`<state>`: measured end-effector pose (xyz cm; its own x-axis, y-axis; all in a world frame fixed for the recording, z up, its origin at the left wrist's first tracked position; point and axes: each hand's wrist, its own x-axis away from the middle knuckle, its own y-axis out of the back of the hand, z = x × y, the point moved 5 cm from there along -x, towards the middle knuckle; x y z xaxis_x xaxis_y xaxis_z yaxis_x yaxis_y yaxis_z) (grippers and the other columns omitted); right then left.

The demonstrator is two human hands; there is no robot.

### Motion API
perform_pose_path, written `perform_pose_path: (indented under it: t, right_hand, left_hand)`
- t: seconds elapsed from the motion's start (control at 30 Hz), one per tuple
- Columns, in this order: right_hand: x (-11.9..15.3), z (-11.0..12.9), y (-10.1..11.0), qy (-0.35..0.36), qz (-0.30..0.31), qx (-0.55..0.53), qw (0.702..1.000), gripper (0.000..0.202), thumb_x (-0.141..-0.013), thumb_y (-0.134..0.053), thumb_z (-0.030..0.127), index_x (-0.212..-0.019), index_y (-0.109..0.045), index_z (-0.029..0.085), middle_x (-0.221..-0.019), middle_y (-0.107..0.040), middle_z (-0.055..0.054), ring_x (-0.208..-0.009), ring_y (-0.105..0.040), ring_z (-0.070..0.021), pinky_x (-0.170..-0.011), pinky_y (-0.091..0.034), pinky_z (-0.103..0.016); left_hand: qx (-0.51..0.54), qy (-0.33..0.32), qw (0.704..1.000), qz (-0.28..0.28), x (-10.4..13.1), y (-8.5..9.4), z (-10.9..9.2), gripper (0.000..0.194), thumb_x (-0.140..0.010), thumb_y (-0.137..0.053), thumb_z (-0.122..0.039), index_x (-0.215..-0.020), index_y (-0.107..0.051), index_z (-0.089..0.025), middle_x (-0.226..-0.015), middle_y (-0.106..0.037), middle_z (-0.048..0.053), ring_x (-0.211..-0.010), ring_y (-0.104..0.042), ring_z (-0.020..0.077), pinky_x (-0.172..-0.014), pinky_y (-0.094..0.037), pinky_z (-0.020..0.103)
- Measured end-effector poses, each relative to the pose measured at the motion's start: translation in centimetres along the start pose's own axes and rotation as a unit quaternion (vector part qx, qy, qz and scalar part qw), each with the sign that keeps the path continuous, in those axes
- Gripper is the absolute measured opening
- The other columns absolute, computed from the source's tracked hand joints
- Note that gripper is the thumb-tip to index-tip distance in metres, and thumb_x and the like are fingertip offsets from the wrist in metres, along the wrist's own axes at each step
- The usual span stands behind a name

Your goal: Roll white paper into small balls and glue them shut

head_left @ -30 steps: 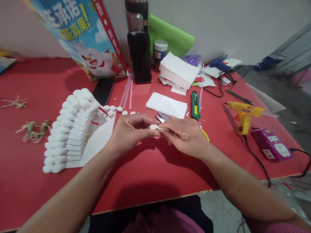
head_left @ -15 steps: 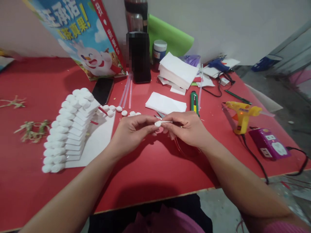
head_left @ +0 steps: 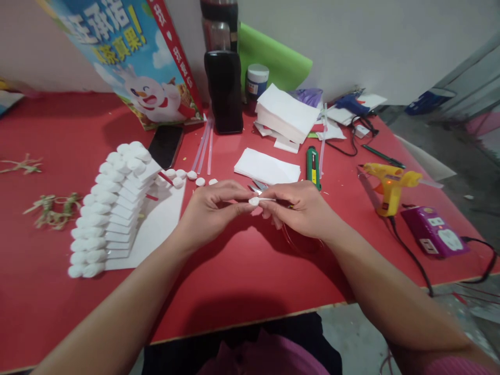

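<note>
Between my two hands, above the red table, is a small white paper piece (head_left: 254, 201) with a rounded end and a thin flat strip running right. My left hand (head_left: 213, 211) pinches its rounded end between thumb and forefinger. My right hand (head_left: 302, 208) is closed on the strip; its other fingers curl below. Just behind the fingertips show the blades of scissors (head_left: 259, 185), partly hidden under my right hand. Several white discs (head_left: 191, 175) lie beyond my left hand. To the left stands a fanned row of white folded cards (head_left: 119, 233) with puffy white discs along its outer edge.
A yellow glue gun (head_left: 390, 182) with a lit orange light and a purple power block (head_left: 433, 232) sit at the right, their cords over the edge. Beyond my hands lie a paper stack (head_left: 267, 166), a green cutter (head_left: 313, 166) and a phone (head_left: 166, 147).
The white paper piece has turned slightly, so its rounded end looks fuller. My fingers have shifted only a little, and everything on the table stays in place.
</note>
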<state>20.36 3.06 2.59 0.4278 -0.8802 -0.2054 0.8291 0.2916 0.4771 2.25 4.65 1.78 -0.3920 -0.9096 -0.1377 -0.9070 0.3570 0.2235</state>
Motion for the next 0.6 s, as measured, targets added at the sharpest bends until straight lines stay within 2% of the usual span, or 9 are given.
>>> perform_pose_path:
  t: [0.13, 0.27, 0.37, 0.47, 0.6]
  right_hand:
    - [0.0, -0.3, -0.1, -0.003, 0.006, -0.01, 1.0, 0.023, -0.104, -0.062, 0.03, -0.088, -0.075, 0.019, -0.069, -0.073, 0.002, -0.048, -0.065, -0.0098, -0.06, -0.054, -0.025]
    - [-0.1, -0.6, -0.2, -0.032, -0.019, -0.011, 0.999, 0.026, -0.104, -0.063, 0.03, -0.084, -0.073, 0.019, -0.068, -0.072, 0.002, -0.046, -0.063, -0.009, -0.058, -0.051, -0.025]
    - [0.0, -0.6, 0.0, -0.038, -0.063, 0.035, 0.997, 0.025, -0.102, -0.065, 0.031, -0.08, -0.072, 0.02, -0.062, -0.069, 0.003, -0.05, -0.062, -0.0112, -0.06, -0.048, -0.026]
    - [0.1, 0.1, 0.2, 0.013, -0.085, 0.116, 0.989, 0.024, -0.102, -0.064, 0.029, -0.08, -0.07, 0.02, -0.063, -0.071, 0.001, -0.059, -0.064, -0.0137, -0.062, -0.045, -0.027]
    - [0.5, 0.8, -0.4, 0.103, -0.076, 0.232, 0.964, 0.019, -0.102, -0.056, 0.023, -0.091, -0.07, 0.019, -0.078, -0.077, -0.004, -0.067, -0.066, -0.0155, -0.065, -0.044, -0.029]
  left_hand:
    - [0.001, -0.012, 1.0, 0.02, -0.2, -0.2, -0.1, 0.013, -0.087, -0.081, -0.028, -0.098, -0.088, -0.028, -0.089, -0.077, 0.005, -0.085, -0.071, 0.0214, -0.078, -0.057, 0.034]
    - [-0.037, -0.025, 0.999, 0.011, -0.2, -0.4, -0.2, 0.012, -0.092, -0.077, -0.03, -0.096, -0.087, -0.027, -0.096, -0.079, 0.007, -0.093, -0.072, 0.0231, -0.084, -0.056, 0.035]
    - [-0.019, 0.011, 1.0, 0.001, 0.0, -0.7, 0.1, 0.015, -0.093, -0.076, -0.034, -0.099, -0.085, -0.023, -0.097, -0.081, 0.008, -0.093, -0.074, 0.0242, -0.086, -0.057, 0.036]
    - [0.038, 0.058, 0.998, -0.001, 0.2, -1.1, 0.4, 0.022, -0.092, -0.078, -0.038, -0.103, -0.082, -0.02, -0.092, -0.082, 0.008, -0.087, -0.077, 0.0243, -0.083, -0.06, 0.035]
    - [0.064, 0.059, 0.996, -0.016, 0.5, -1.6, 0.5, 0.021, -0.091, -0.079, -0.038, -0.099, -0.079, -0.018, -0.088, -0.081, 0.007, -0.084, -0.077, 0.0231, -0.083, -0.061, 0.035]
